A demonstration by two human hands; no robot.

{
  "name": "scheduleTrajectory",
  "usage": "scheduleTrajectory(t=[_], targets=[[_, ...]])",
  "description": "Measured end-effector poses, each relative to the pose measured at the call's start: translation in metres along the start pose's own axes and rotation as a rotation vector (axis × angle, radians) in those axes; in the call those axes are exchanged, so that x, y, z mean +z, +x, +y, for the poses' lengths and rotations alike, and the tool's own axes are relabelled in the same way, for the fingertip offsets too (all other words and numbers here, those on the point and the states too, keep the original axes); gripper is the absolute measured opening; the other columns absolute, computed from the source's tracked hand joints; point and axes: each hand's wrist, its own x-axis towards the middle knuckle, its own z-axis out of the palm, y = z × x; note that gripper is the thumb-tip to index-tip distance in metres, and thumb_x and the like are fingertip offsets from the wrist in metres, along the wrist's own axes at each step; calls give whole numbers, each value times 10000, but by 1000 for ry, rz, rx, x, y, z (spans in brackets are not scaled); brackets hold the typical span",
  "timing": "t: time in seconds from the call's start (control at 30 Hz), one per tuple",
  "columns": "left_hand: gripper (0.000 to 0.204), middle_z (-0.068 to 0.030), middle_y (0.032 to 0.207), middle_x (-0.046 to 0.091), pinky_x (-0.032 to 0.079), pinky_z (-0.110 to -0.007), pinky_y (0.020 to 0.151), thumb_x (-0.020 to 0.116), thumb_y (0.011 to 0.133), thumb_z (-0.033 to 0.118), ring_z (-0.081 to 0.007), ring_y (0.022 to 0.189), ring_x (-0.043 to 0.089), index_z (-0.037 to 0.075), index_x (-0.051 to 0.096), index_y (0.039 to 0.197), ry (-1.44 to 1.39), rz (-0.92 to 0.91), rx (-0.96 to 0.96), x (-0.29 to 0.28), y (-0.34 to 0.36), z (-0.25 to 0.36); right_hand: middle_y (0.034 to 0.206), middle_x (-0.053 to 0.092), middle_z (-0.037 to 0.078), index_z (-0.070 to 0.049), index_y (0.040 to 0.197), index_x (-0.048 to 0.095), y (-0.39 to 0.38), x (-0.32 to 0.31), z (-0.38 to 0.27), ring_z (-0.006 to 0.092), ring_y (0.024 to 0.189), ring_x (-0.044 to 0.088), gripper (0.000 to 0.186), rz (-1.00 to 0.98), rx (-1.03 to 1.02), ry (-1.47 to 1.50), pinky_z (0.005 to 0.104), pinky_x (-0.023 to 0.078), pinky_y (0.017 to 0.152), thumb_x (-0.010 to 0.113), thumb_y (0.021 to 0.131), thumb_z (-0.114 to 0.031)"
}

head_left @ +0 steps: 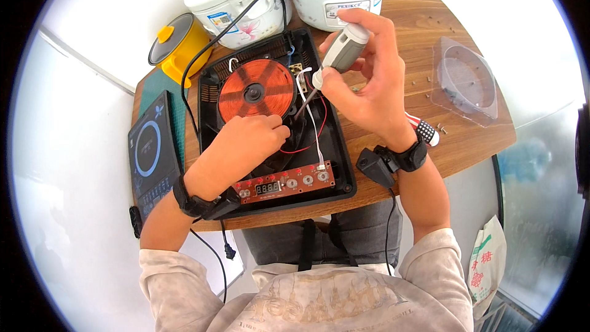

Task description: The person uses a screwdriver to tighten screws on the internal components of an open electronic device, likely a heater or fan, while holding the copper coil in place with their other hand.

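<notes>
An opened induction cooker sits before me, its black base tray [342, 175] holding a copper coil [258, 80]. My right hand [375, 83] grips a screwdriver [345, 48] with a grey and white handle. Its shaft slants down into the tray beside the coil's lower right edge; the tip is hard to make out. My left hand [246, 147] rests over the coil's lower edge, fingers bent together, and whatever they pinch is hidden. Below it lies a red control board [283, 182] with a small display. White wires [312, 120] and a red wire [324, 117] run along the tray's right side.
The cooker's dark glass top [150, 154] leans on a green mat [175, 95] at left. Behind stand a yellow pot [178, 49] and two white rice cookers [236, 6]. On the right are a clear plastic container [465, 80], loose screws [444, 129] and a black cable [212, 40] at left.
</notes>
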Motion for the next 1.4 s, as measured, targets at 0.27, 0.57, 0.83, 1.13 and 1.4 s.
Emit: scheduleTrajectory(t=[0.27,0.57,0.83,1.13,1.4], targets=[[135,-65,872,585,568,-385,674,676,916,196,-250,833,679,74,621,897,67,71,32,12,1,-1,909,676,64,-90,1340,505,1,1,1,173,783,696,617,4,-15,3,312,598,668,724,766,-29],[149,-79,878,550,555,-390,663,663,917,182,-261,834,658,66,570,920,60,105,42,15,7,-1,953,674,104,-87,1337,512,0,2,2,217,753,703,617,9,-31,-17,329,604,656,727,760,-47],[171,-75,824,560,544,-403,658,674,927,196,-268,810,646,66,581,867,65,94,8,15,6,-8,959,673,120,-89,1341,512,1,0,2,227,731,697,624,25,-41,-33,333,598,632,722,755,-41],[157,-77,896,615,548,-404,706,725,851,116,-287,857,670,77,625,966,-180,119,-87,-22,-4,1,897,647,88,-50,1361,478,-2,-2,3,177,748,673,569,134,-61,62,299,557,673,642,822,26],[108,-55,959,687,568,-258,702,711,895,6,-131,839,674,6,680,998,-866,224,-290,-40,-45,25,823,597,101,-26,886,631,14,-17,-32,237,683,604,227,-13,-389,-148,317,485,596,607,685,77]])
